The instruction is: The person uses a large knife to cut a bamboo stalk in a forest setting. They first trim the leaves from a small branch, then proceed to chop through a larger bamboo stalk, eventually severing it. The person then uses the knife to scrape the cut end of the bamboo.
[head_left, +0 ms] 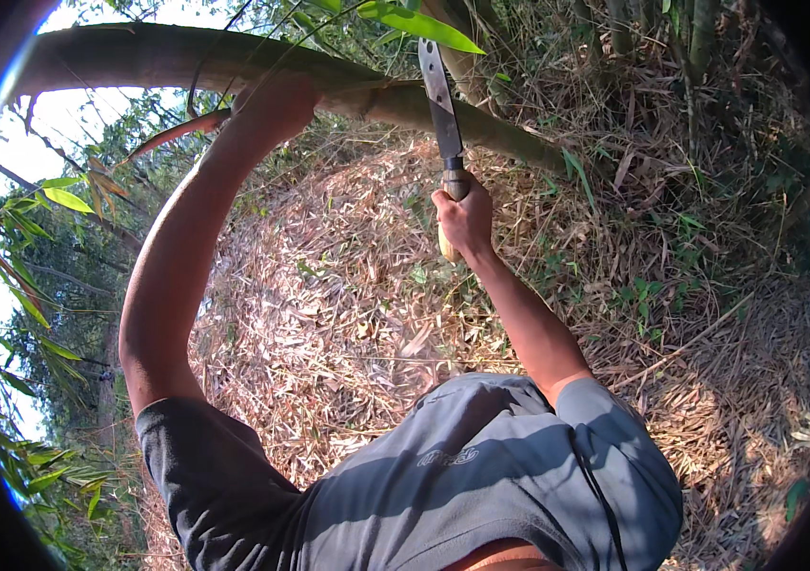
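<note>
A thick green bamboo stalk (129,59) arches across the top, from the upper left down toward the right. My left hand (276,98) is raised against its near side and grips it; the fingertips are hidden from me. In my right hand (465,211) is a machete, my fingers wrapped round its pale wooden handle. The machete's long blade (440,103) points up and away, with several holes near its far end. In this view the blade crosses the stalk's lower right part; I cannot tell whether they touch.
Dry bamboo leaves (329,285) and straw cover the ground. Upright bamboo stems (700,43) and brush stand at the upper right. Leafy branches (29,295) hang along the left edge. A green leaf (421,24) droops close to the blade's tip. A thin stick (686,352) lies at the right.
</note>
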`<state>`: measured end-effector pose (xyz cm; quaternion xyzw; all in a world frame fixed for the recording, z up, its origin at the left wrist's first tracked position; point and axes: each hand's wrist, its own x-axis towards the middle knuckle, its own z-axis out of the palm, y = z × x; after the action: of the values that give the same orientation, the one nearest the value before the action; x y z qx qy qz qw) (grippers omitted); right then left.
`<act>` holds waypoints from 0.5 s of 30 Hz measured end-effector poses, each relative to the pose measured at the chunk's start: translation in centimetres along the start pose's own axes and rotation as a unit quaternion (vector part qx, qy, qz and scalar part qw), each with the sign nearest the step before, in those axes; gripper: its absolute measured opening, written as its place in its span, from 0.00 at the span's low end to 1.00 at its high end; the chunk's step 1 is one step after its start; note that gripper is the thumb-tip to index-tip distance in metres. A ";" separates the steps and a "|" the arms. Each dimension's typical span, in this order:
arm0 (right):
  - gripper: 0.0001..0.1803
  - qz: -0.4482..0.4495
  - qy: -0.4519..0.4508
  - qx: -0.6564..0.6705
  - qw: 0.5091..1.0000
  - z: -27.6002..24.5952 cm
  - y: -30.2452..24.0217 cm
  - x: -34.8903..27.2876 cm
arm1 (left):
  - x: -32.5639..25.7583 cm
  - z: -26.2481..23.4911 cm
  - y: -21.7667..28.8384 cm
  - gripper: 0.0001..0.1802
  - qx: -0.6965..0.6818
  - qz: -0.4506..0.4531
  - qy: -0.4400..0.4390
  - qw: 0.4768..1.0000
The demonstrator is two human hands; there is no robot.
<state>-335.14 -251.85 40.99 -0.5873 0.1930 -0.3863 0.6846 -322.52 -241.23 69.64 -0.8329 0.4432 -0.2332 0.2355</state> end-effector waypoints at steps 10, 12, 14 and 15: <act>0.08 -0.176 0.161 0.235 0.942 -1.0 -6.2 4.3 | 0.2 2.3 -0.8 0.12 0.052 0.079 0.017 0.995; 0.10 -0.330 0.179 0.368 0.851 -2.5 -10.4 6.4 | 0.4 3.0 -1.2 0.11 0.093 0.165 0.135 0.973; 0.13 -0.436 0.217 0.408 0.772 -5.3 -15.4 7.9 | 0.7 3.5 -1.5 0.12 0.073 0.156 0.149 0.974; 0.13 -0.529 0.269 0.323 0.737 -7.2 -18.2 8.8 | 0.9 3.7 -1.5 0.12 0.035 0.100 0.095 0.990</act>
<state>-340.27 -263.39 58.31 -0.2103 -0.1094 -0.8671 0.4382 -318.92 -240.56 67.84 -0.7500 0.5359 -0.3017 0.2434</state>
